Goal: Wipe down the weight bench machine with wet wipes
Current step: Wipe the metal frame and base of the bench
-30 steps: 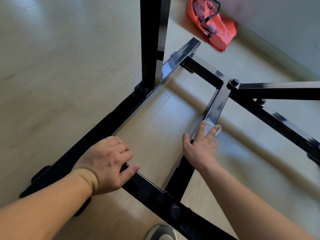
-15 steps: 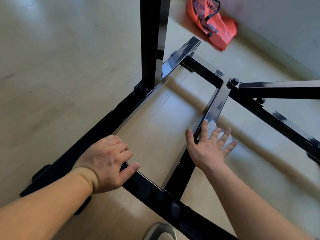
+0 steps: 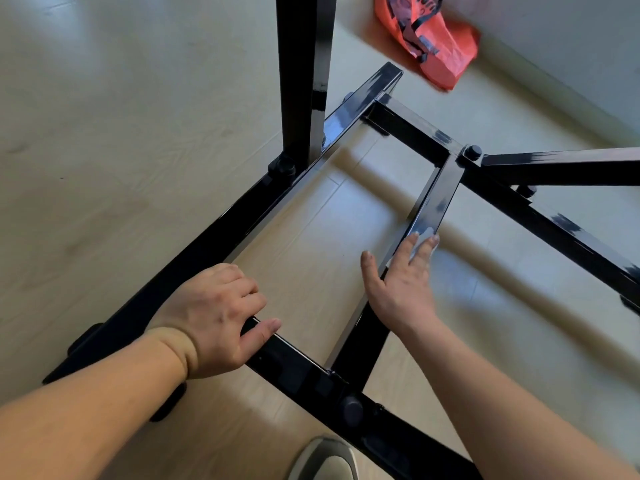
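Pale wood-look floor (image 3: 104,168) runs to a light wall (image 3: 571,36) at top right. An orange bag (image 3: 440,53) w/ black straps lies on the floor against it, crumpled, contents not visible. Black metal weight bench frame (image 3: 214,244) spreads across the floor, w/ an upright post (image 3: 301,81) rising at top centre. Left hand (image 3: 214,317) grips the frame's near-left corner: fingers curled over the long side rail (image 3: 180,282), thumb laid along the near crossbar (image 3: 298,368). Right hand (image 3: 401,282) lies flat, fingers straight & together, pressing a pale wet wipe (image 3: 424,235) onto the inner bar (image 3: 436,199), approx. halfway along. Only the wipe's edge shows past the fingertips, blurred, so its shape is hard to tell. Toe of a grey shoe (image 3: 325,459) sits at btm centre, beside the near crossbar.
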A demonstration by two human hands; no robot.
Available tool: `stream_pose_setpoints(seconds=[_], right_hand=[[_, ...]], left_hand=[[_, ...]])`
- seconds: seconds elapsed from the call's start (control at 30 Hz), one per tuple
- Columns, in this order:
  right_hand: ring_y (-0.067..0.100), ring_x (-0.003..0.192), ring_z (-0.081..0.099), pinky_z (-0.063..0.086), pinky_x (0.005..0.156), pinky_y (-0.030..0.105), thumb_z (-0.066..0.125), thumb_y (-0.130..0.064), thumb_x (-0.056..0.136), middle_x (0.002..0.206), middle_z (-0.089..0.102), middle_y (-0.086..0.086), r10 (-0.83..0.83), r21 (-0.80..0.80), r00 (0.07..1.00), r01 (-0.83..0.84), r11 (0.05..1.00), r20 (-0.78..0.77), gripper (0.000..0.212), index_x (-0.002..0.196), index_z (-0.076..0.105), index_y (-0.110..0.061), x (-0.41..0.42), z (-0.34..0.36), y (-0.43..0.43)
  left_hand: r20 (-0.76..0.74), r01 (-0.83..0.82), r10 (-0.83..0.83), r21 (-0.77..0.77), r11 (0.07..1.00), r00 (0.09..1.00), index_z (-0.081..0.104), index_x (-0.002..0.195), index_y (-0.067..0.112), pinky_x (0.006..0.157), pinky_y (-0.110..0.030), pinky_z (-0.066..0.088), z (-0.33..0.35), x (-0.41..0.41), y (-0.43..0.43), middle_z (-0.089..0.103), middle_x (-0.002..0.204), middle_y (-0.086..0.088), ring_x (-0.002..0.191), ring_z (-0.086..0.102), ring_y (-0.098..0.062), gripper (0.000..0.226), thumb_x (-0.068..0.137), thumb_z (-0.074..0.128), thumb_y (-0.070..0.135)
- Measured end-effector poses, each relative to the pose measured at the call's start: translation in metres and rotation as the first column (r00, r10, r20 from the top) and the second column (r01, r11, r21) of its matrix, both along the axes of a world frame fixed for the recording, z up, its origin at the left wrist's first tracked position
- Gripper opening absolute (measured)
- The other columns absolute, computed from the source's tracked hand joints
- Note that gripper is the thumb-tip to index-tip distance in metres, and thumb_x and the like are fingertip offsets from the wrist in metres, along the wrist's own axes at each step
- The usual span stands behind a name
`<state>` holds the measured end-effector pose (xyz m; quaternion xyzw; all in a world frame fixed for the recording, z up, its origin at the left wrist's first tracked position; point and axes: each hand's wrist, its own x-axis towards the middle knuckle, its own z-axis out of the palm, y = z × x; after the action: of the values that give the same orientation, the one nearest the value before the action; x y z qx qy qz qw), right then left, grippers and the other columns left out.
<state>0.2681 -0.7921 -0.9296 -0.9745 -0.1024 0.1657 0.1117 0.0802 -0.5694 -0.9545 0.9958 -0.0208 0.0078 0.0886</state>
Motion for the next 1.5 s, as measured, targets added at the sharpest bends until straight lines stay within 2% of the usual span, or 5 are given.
stream_pose_setpoints(seconds=[0.77, 1.1, 1.23, 1.37, 1.5], right_hand=[[0.025, 0.150, -0.039, -0.021, 0.124, 0.043, 0.004, -0.072, 0.099, 0.165, -0.035, 0.013, 0.156, -0.207, 0.980, -0.179, 0.962, -0.125, 0.094, 0.160, -0.018, -0.005, -0.074, 0.021, 0.019], [0.014, 0.159, 0.005, -0.002, 0.128, 0.028, 0.032, -0.031, 0.106, 0.172, 0.014, 0.006, 0.300, 0.208, 0.954, -0.293, 0.933, -0.002, 0.060, 0.160, 0.024, -0.006, -0.139, 0.035, 0.042], [-0.004, 0.138, 0.037, 0.020, 0.119, 0.013, 0.053, -0.028, 0.103, 0.162, 0.042, -0.004, 0.146, 0.507, 0.989, -0.127, 0.853, 0.003, 0.059, 0.159, 0.038, -0.021, -0.138, 0.053, 0.058], [-0.019, 0.118, 0.049, 0.026, 0.091, -0.008, 0.066, -0.030, 0.099, 0.143, 0.060, -0.016, -0.018, 0.684, 0.995, 0.081, 0.725, -0.099, 0.054, 0.151, 0.051, -0.026, -0.138, 0.056, 0.080], [-0.004, 0.134, 0.046, 0.025, 0.093, -0.008, 0.057, -0.023, 0.103, 0.151, 0.053, -0.012, 0.237, 0.562, 0.959, -0.281, 0.777, 0.153, 0.058, 0.158, 0.039, -0.024, -0.140, 0.055, 0.104]], left_hand=[[-0.091, -0.010, 0.010, -0.002, 1.000, 0.996, 0.073, 0.112, 0.023, 0.103, -0.039, 0.043, 0.011, 0.001, -0.004, 0.071, 0.107, 0.004, 0.103, 0.059, -0.021, 0.066, 0.102, 0.023, 0.065], [-0.282, -0.090, 0.043, -0.156, 0.984, 0.959, 0.019, 0.164, 0.028, 0.129, -0.033, 0.004, 0.027, 0.001, -0.005, 0.012, 0.171, 0.011, 0.157, 0.008, -0.011, 0.071, 0.104, 0.031, 0.062], [-0.167, -0.331, 0.285, -0.504, 0.798, 0.944, 0.034, 0.159, 0.031, 0.128, -0.034, 0.015, 0.036, -0.019, 0.010, 0.015, 0.169, 0.017, 0.156, 0.012, -0.009, 0.059, 0.103, 0.050, 0.041], [-0.147, -0.466, 0.443, -0.354, 0.811, 0.884, 0.028, 0.161, 0.024, 0.123, -0.021, -0.003, 0.037, -0.052, 0.033, 0.016, 0.170, 0.006, 0.157, 0.010, -0.013, 0.076, 0.095, 0.028, 0.060], [-0.301, -0.610, 0.538, -0.503, 0.612, 0.787, 0.017, 0.164, 0.026, 0.119, -0.018, 0.000, 0.029, -0.081, 0.036, 0.009, 0.171, 0.011, 0.157, 0.005, -0.006, 0.066, 0.106, 0.042, 0.047]])
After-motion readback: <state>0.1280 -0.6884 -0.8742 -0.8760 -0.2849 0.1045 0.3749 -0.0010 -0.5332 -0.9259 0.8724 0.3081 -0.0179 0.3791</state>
